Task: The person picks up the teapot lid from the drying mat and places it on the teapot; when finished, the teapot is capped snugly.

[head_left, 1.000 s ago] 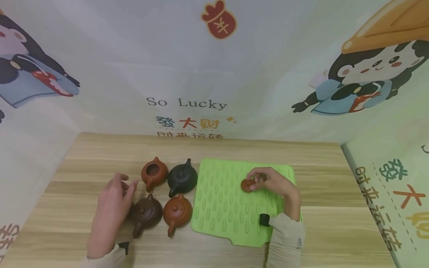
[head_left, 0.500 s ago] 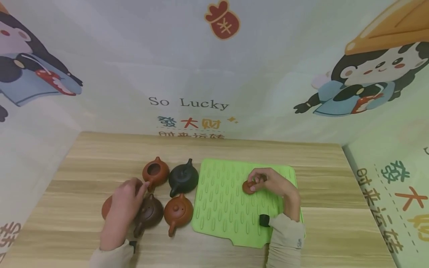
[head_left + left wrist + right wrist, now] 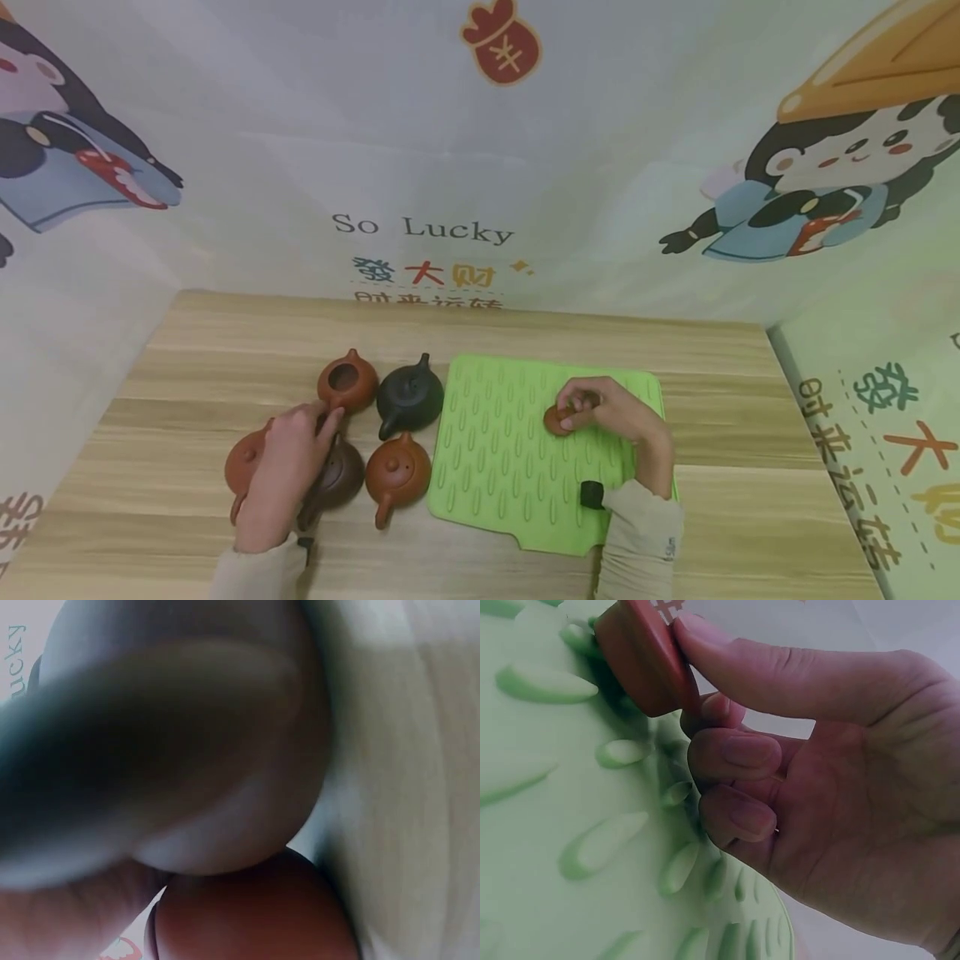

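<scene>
My left hand reaches over a dark brown teapot. Its thumb and finger pinch the handle of a lidless reddish-brown teapot, whose round mouth faces up. In the left wrist view the dark brown teapot fills much of the picture, its blurred handle in front. My right hand pinches a small reddish-brown teapot lid over the green mat. Close up in the right wrist view, the lid is tilted on edge against the ridged mat, its other fingers curled below.
A black teapot stands beside the lidless one, and an orange-brown lidded teapot in front of it. Another reddish teapot is partly hidden by the left forearm. A printed cloth backdrop surrounds the wooden table.
My left hand has moved right and in to the lidless teapot's handle, uncovering the reddish teapot at far left. The right hand keeps its lid almost still over the mat.
</scene>
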Demonstrator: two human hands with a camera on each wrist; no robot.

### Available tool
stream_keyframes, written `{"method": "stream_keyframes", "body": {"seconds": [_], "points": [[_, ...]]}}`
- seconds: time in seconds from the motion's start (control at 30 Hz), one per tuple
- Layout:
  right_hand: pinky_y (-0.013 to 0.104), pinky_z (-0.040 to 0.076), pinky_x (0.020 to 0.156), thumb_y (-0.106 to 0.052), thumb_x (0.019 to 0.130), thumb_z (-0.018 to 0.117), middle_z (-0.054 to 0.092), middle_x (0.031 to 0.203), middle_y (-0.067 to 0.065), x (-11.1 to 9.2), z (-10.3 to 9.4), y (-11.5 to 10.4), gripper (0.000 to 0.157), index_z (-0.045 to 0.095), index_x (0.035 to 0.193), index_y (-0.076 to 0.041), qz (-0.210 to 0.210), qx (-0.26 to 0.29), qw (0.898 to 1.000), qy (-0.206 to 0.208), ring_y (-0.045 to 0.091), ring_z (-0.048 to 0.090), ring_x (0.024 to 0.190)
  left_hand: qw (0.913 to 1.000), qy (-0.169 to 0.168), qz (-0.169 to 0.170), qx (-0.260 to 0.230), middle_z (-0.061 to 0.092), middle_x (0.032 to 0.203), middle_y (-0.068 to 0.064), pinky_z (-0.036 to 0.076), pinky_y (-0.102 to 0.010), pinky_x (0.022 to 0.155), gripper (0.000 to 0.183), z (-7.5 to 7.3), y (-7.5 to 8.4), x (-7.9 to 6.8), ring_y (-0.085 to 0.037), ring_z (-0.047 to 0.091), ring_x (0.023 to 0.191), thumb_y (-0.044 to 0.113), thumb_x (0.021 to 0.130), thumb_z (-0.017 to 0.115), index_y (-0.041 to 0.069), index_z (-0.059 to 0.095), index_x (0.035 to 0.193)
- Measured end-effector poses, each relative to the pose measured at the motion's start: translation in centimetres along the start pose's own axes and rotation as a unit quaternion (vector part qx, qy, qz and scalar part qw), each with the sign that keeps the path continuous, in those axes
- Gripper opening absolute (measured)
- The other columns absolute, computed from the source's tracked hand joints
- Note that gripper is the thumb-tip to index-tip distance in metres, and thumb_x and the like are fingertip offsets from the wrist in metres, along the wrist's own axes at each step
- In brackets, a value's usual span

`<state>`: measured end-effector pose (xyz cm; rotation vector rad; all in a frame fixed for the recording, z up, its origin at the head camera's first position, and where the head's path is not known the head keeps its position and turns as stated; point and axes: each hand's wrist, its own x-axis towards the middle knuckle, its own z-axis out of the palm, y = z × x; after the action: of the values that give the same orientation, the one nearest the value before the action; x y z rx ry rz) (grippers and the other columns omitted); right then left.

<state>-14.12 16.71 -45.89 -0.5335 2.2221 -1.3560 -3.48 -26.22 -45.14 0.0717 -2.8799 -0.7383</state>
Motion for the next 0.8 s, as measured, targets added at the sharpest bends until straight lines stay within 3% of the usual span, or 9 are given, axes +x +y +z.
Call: {"method": "stream_keyframes", "body": {"seconds": [0.2,0.8], "points": [[0.028,0.043,0.078,0.006,0.088,0.083,0.050,0.085,0.002,-0.1,0.0,0.0,0.019,0.073,0.104,0.004,0.000,0.008,1.000,0.008,0.018,0.048,0.082,0.9999,0.009,0.000,0.011,0.060,0.072,-0.019,0.049,-0.061,0.067,0.032,0.0,0.1,0.0,-0.043,0.063,0.070,0.006,0.105,0.069,0.002,0.057,0.077],[0.029,0.039,0.080,0.002,0.091,0.082,0.047,0.086,0.001,0.4,0.4,-1.2,0.016,0.069,0.101,0.001,-0.030,-0.002,0.999,0.010,0.018,0.046,0.083,0.9998,0.015,0.005,0.009,0.061,0.072,-0.022,0.050,-0.065,0.069,0.027,0.2,-0.1,0.0,-0.050,0.066,0.073,0.006,0.105,0.070,-0.002,0.061,0.081]]}}
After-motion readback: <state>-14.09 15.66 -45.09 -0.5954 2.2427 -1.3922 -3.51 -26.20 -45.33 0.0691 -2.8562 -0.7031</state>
